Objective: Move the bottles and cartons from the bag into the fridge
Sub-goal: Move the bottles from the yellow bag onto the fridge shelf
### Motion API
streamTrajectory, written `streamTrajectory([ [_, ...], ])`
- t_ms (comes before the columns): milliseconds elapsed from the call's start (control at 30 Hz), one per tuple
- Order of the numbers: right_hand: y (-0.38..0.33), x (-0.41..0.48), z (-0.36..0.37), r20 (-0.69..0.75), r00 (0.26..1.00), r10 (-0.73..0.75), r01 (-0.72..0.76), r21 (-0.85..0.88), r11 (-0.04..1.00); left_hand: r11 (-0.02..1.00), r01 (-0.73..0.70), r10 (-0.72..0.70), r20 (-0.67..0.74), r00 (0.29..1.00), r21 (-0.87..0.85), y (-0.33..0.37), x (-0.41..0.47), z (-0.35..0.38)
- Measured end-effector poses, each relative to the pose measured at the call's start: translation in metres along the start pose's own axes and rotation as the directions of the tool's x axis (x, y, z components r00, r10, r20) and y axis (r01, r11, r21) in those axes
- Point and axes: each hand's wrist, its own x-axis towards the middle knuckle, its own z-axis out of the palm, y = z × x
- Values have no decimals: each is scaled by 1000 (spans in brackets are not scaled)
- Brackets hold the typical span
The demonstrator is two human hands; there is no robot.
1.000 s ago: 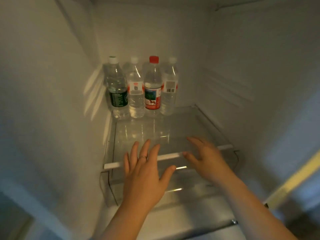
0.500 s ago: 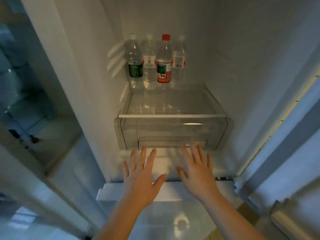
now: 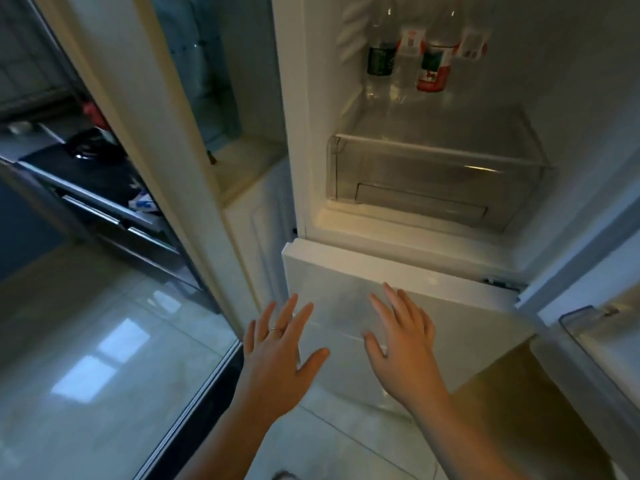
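The fridge (image 3: 311, 133) stands open and lit from within. Four bottles (image 3: 408, 64) stand upright in a tight row along the back edge of the glass shelf (image 3: 485, 133), nearer its back left corner; their caps are cut off at the top of the view. The green-labelled bottle (image 3: 381, 60) is at the left end, the red-labelled bottle (image 3: 434, 69) third along, and the two others are clear with pale labels. Under the shelf sits a clear drawer (image 3: 433, 181), pushed in.

Below the lit compartment is the white lower door (image 3: 450, 306). Both hands are held out in front of it, well apart from the bottles. The left hand (image 3: 277, 355) has its fingers straight and spread, a ring (image 3: 275, 329) on one of them, and grips nothing. The right hand (image 3: 401, 348) is just beside it, fingers likewise straight and fanned, holding nothing. Whether either palm touches the door I cannot tell. To the left, a glossy pale floor (image 3: 86, 358) reflects window light.
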Motion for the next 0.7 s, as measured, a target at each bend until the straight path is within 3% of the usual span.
streamTrajectory([
  [300, -38, -94, 10, 103, 988, -111, 112, 4, 994, 996, 90, -90, 4, 996, 29, -29, -124, 0],
  [400, -52, -135, 12, 143, 987, -77, 76, 8, 997, 995, 90, -92, 38, 995, 40, -32, -162, 0],
  [700, -77, -300, 8, 84, 995, 54, -50, -45, 998, 1000, -7, 9, 131, 991, -16, -24, -285, 22],
])
